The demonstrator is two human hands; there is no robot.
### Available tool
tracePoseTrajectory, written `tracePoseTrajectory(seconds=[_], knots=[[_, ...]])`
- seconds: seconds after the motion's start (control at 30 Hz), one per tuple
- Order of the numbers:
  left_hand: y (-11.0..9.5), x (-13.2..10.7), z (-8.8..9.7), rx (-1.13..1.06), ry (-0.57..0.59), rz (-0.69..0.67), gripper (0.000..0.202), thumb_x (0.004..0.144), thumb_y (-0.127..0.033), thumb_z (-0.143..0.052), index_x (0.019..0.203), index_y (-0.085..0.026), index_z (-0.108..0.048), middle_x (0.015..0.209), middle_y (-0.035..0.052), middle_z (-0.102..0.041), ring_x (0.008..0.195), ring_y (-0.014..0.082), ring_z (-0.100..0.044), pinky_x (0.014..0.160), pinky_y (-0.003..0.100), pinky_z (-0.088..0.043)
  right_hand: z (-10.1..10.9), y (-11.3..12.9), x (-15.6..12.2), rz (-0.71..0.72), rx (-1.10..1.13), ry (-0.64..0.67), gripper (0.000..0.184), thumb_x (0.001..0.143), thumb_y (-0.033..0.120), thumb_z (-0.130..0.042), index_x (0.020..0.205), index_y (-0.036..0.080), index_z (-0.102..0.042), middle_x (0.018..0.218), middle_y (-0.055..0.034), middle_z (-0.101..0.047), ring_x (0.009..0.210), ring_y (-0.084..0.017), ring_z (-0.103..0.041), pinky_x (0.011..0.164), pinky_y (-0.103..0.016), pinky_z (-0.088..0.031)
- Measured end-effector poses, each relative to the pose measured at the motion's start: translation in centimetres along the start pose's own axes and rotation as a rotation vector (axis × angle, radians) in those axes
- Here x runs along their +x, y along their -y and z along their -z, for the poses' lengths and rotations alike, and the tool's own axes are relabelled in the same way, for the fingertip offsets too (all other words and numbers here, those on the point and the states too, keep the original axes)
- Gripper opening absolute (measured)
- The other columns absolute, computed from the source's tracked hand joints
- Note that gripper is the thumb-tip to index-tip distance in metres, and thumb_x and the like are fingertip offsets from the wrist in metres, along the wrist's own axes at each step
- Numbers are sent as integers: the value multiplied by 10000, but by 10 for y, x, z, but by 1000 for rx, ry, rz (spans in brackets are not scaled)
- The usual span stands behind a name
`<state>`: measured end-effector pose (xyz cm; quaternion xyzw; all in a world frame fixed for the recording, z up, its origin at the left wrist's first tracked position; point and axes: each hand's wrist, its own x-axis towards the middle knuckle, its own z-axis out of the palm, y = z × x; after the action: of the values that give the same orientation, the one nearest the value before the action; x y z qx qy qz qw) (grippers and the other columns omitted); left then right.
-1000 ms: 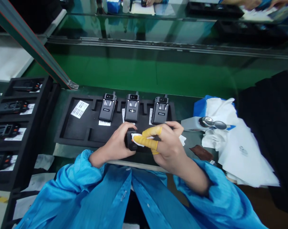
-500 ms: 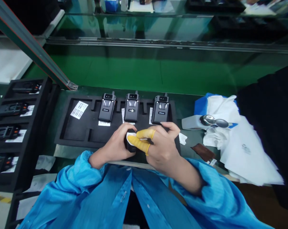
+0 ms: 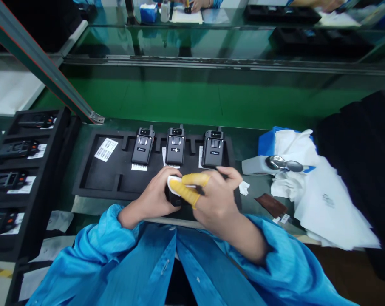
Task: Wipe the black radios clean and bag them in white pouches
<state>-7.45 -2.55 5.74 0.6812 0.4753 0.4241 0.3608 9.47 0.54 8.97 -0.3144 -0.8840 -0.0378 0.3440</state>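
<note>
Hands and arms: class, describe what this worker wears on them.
Loose, shiny bright-blue coat sleeves cover both arms, left sleeve and right sleeve, gathered at the cuffs. The right hand wears yellow finger cots on two fingers; the left hand shows none.

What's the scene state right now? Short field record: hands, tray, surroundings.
left: left hand grips a small black device
right: right hand, yellow finger cots on two fingers, presses a white cloth on that device
tray: black foam tray with three black devices in a row, and a label in the left slot
right side: pile of white cloths
left side: stacked trays holding more devices
</note>
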Motion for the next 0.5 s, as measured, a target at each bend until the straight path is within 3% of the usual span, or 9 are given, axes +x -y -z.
tracePoseTrajectory(seconds=[0.13,0.27,0.4,0.5], knots=[[0,1,-2,-13,-12,21,479,593,-114,-660,1018,-218,-466,980,31,-551,908,198,-571,795,339,-472,-1,6,1,66,-54,-62,351,861,59,-430,749,279,-680,709,49,-624,775,-100,-510,890,-362,-235],[-1,2,0,24,-36,42,513,563,-81,-614,1028,-224,-451,976,19,-550,902,192,-568,790,327,-473,-2,-6,-1,30,-156,-62,344,808,30,-443,600,230,-630,679,32,-615,752,-110,-496,867,-358,-228],[-1,2,2,41,-34,61,503,553,-78,-604,1009,-224,-448,966,11,-553,888,184,-567,786,315,-475,-4,-12,0,-29,-187,-54,323,761,22,-448,662,240,-665,745,18,-648,745,-122,-473,845,-352,-234],[0,1,2,24,-27,91,521,558,-98,-628,1034,-223,-457,996,22,-574,911,198,-576,800,331,-474,-6,-3,4,2,-135,-63,314,780,53,-461,673,258,-674,710,26,-629,760,-121,-462,863,-350,-224]])
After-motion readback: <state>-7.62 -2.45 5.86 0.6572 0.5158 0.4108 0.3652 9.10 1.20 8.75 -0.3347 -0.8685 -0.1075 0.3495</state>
